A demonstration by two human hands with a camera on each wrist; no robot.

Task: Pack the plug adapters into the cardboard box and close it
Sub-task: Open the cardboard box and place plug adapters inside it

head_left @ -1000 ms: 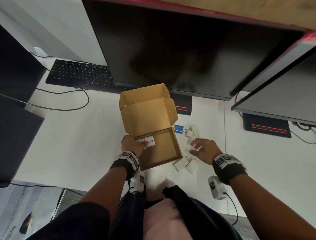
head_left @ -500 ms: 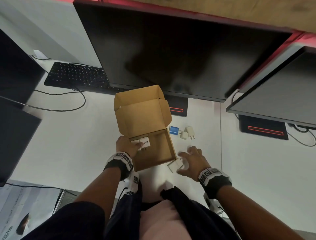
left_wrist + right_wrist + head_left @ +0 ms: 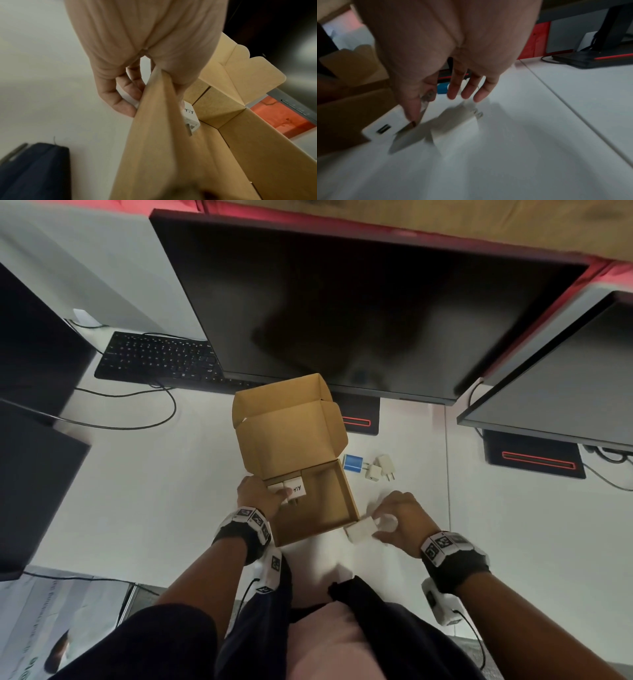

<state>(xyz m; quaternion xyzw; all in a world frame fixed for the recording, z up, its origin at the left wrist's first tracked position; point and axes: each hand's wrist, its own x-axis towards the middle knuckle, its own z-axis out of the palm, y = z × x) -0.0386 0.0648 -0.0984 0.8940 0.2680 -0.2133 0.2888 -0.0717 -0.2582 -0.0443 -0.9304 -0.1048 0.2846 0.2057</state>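
The box [image 3: 310, 498] sits open on the white desk [image 3: 144, 491], its lid [image 3: 291, 436] standing up toward the monitor [image 3: 359, 313]. Two white adapters [image 3: 289, 489] lie in its near-left corner. My left hand [image 3: 258, 494] grips the left wall there, fingers outside, thumb over the rim on those adapters. My right hand [image 3: 399, 518] is just right of the box, thumb pinching a white adapter [image 3: 359, 530] while the other fingers [image 3: 467, 89] spread loose above a second one [image 3: 457, 129]. Farther off lie a blue adapter [image 3: 352, 463] and two white ones [image 3: 380, 469], beside a keyboard [image 3: 157, 359]
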